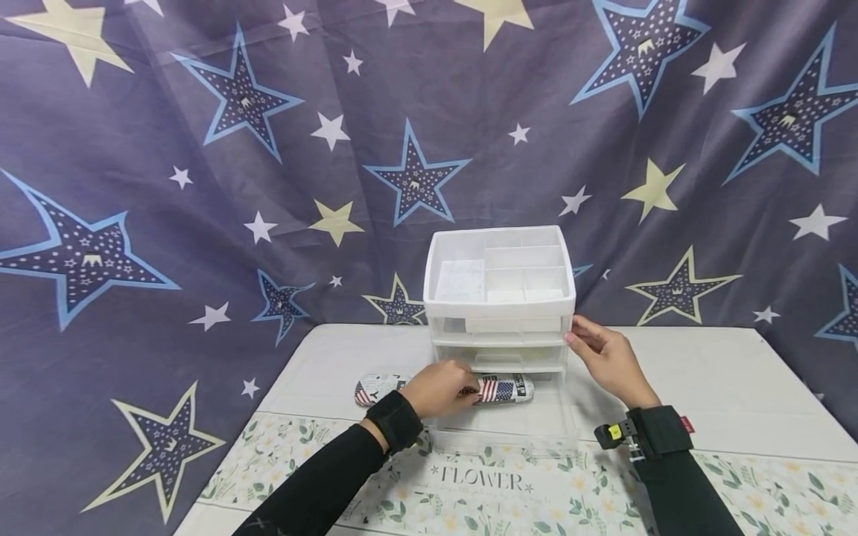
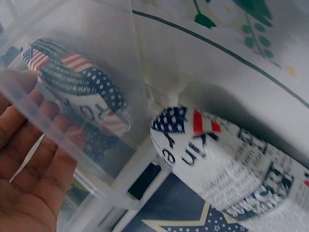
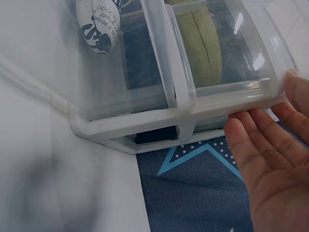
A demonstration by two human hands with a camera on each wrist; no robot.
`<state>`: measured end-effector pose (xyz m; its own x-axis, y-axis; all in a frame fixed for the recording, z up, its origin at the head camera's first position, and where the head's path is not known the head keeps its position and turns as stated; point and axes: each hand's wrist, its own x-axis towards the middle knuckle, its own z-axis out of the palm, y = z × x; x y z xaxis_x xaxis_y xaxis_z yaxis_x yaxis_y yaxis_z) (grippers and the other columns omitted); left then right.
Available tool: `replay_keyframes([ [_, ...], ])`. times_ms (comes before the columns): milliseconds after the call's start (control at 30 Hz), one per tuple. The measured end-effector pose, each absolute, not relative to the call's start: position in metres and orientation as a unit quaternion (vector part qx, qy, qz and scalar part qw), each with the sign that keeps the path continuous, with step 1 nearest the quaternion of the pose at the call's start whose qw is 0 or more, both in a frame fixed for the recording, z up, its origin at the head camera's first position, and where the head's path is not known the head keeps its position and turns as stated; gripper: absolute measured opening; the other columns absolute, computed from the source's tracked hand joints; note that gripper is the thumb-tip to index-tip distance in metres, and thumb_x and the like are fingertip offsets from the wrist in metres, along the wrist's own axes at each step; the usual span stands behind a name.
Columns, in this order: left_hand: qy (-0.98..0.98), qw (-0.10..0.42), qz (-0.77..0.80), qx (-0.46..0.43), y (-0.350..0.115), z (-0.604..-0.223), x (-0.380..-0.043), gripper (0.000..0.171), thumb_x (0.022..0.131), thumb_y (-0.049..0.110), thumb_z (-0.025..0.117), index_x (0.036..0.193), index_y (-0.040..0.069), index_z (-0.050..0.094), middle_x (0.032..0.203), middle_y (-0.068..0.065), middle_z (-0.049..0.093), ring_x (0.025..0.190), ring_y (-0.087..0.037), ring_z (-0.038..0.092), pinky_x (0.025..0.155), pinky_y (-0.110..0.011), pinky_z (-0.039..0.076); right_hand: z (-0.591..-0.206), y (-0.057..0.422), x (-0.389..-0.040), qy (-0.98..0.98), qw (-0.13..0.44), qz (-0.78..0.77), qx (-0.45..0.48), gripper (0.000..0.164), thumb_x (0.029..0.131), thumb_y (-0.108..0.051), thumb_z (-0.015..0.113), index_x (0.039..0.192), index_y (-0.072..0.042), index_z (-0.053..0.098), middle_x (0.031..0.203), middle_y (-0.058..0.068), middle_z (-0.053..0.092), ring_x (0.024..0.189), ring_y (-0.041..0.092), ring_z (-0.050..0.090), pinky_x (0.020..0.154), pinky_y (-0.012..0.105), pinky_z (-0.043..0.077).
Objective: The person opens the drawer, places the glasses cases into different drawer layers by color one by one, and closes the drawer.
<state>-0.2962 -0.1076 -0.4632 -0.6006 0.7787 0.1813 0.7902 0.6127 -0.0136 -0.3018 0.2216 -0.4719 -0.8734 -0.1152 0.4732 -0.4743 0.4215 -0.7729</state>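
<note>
A white and clear drawer organizer (image 1: 499,309) stands on the table, its bottom drawer (image 1: 503,423) pulled out. Inside the drawer lies a rounded case (image 1: 507,388) with newsprint and US flag print, resembling a glasses case. A similarly printed case (image 1: 377,388) lies outside, left of the drawer. My left hand (image 1: 439,388) reaches over the drawer, covering part of the inner case. Through the clear wall in the left wrist view, its fingertips (image 2: 50,110) meet that case's edge; whether they grip is unclear. My right hand (image 1: 611,365) holds the organizer's right side, thumb at the front edge.
An olive-green item with a long seam (image 3: 203,43) lies in a closed drawer above. The organizer's top tray has several compartments (image 1: 526,257). A floral cloth (image 1: 482,491) runs along the table's front, and a star-patterned curtain (image 1: 322,283) hangs behind.
</note>
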Motion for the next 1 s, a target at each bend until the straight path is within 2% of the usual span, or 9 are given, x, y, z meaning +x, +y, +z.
replay_keyframes([
  [100,-0.898,0.078,-0.054,-0.429,-0.116,-0.460,-0.295,0.004,0.093,0.019,0.076,0.093,0.018,0.080,0.090,0.007,0.068,0.073,0.000,0.055,0.063,-0.017,0.049,-0.472,0.221,-0.302,-0.824,0.174,0.509,0.178,0.053,0.105,-0.026,0.063,0.147,0.004,0.050,0.127,0.026,0.067,0.114,0.040,0.067,0.084,0.004,0.047],
  [267,-0.903,0.081,-0.076,-0.415,-0.133,-0.453,-0.292,0.010,0.095,0.015,0.075,0.103,0.014,0.081,0.098,0.002,0.071,0.079,-0.005,0.061,0.068,-0.022,0.052,-0.473,0.222,-0.302,-0.824,0.171,0.510,0.178,0.053,0.105,-0.027,0.062,0.148,0.004,0.051,0.127,0.026,0.067,0.115,0.040,0.067,0.084,0.004,0.047],
  [400,-0.904,0.090,-0.090,-0.409,-0.148,-0.447,-0.289,0.012,0.095,0.012,0.074,0.105,0.011,0.081,0.100,0.001,0.070,0.088,-0.013,0.067,0.073,-0.026,0.056,-0.474,0.222,-0.302,-0.825,0.173,0.506,0.183,0.053,0.105,-0.026,0.062,0.148,0.004,0.050,0.127,0.026,0.067,0.115,0.040,0.067,0.085,0.004,0.047],
  [567,-0.911,0.087,-0.093,-0.392,-0.168,-0.445,-0.288,0.017,0.093,0.011,0.074,0.109,0.011,0.079,0.105,0.000,0.072,0.096,-0.016,0.068,0.080,-0.032,0.058,-0.474,0.223,-0.301,-0.827,0.175,0.501,0.186,0.054,0.105,-0.027,0.062,0.148,0.004,0.049,0.128,0.026,0.066,0.115,0.041,0.066,0.086,0.003,0.046],
  [800,-0.923,0.076,-0.114,-0.358,-0.195,-0.450,-0.297,0.028,0.090,0.023,0.080,0.115,0.011,0.078,0.108,0.000,0.072,0.101,-0.017,0.068,0.086,-0.036,0.059,-0.471,0.223,-0.300,-0.826,0.177,0.501,0.187,0.054,0.106,-0.025,0.061,0.149,0.005,0.048,0.128,0.027,0.066,0.116,0.041,0.066,0.086,0.005,0.048],
  [1000,-0.945,0.056,-0.093,-0.308,-0.214,-0.460,-0.305,0.052,0.082,0.041,0.086,0.124,0.013,0.074,0.124,-0.001,0.069,0.118,-0.023,0.064,0.096,-0.041,0.056,-0.472,0.222,-0.300,-0.822,0.177,0.507,0.189,0.054,0.106,-0.025,0.061,0.148,0.005,0.049,0.128,0.027,0.066,0.115,0.041,0.066,0.087,0.004,0.047],
])
